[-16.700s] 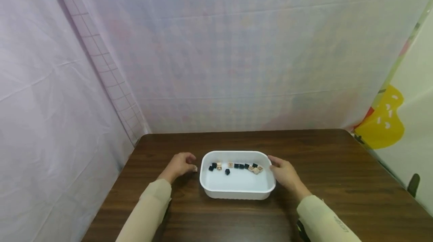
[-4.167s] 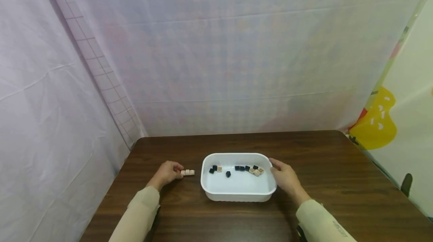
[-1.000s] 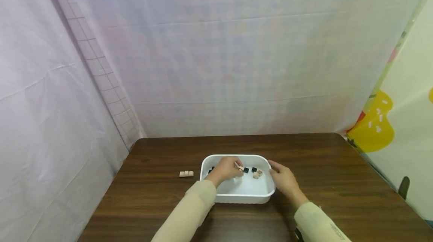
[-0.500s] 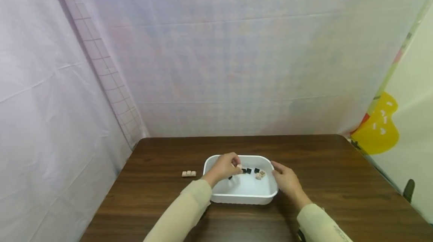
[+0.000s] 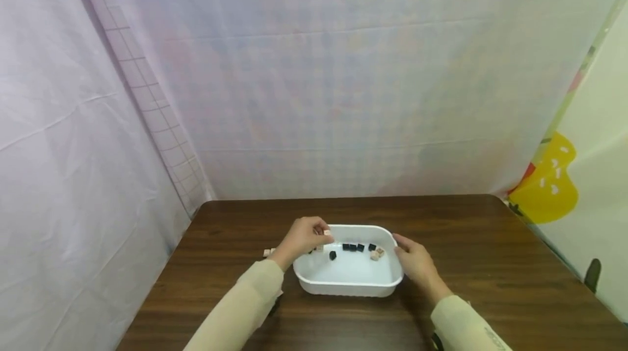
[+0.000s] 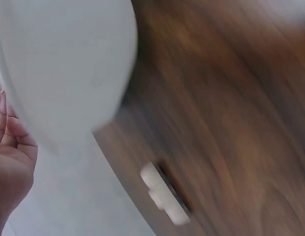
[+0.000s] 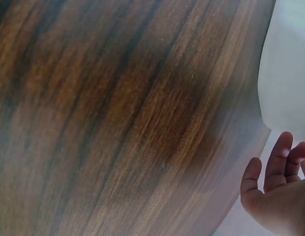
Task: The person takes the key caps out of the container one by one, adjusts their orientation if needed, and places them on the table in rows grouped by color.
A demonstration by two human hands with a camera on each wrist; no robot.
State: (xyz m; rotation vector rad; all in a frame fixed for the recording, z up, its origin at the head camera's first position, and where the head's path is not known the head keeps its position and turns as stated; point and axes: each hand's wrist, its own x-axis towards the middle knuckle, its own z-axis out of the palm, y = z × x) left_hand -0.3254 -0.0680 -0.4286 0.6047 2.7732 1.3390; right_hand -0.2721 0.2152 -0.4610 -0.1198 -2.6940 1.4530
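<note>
In the head view my left hand (image 5: pixel 303 235) pinches a light beige keycap (image 5: pixel 327 233) between thumb and fingers, over the left part of a white plastic tub (image 5: pixel 350 289). Inside the tub lie several black keycaps (image 5: pixel 353 248), a single black keycap (image 5: pixel 332 255) and some beige keycaps (image 5: pixel 376 254). My right hand (image 5: pixel 418 265) rests at the tub's right end, fingers against the rim; the right wrist view shows those fingers loosely bent. A row of three beige keycaps (image 6: pixel 165 194) stands on the table left of the tub, partly covered by my left wrist in the head view.
The tub stands on a dark brown wooden table (image 5: pixel 471 242). Pale curtains (image 5: pixel 343 95) hang behind the table, another white cloth (image 5: pixel 83 176) hangs at the left, and a wall with a yellow figure (image 5: pixel 549 187) stands at the right.
Over time three beige keycaps were set in a row on the table. In the last second my left hand has picked another from the tub and moved left; the right hand stays.
</note>
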